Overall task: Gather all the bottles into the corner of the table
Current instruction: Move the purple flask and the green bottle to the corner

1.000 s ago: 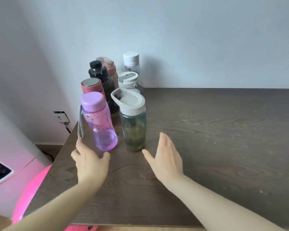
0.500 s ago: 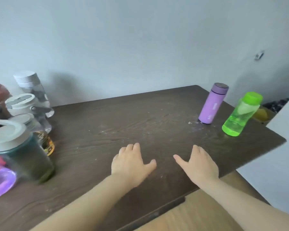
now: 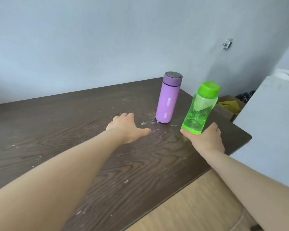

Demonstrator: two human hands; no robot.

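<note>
A purple flask (image 3: 168, 99) with a metal-topped lid stands upright near the table's far right corner. To its right stands a clear green bottle (image 3: 199, 110) with a green cap. My right hand (image 3: 205, 140) cups the green bottle's base, thumb on its left side and fingers curled round its right side. My left hand (image 3: 128, 128) hovers flat over the dark wooden table (image 3: 73, 130), fingers apart, a short way left of the purple flask and not touching it. The other gathered bottles are out of view.
The table's right edge and rounded corner (image 3: 247, 139) lie just beyond the green bottle. Past it sits a cardboard box (image 3: 227, 105) with something yellow inside. A pale grey surface (image 3: 265, 122) rises on the right. White specks dot the tabletop.
The view has swung right, away from the bottle cluster. Both hands have travelled across the table; my right hand now wraps the green bottle's base and my left is close to the purple flask.
</note>
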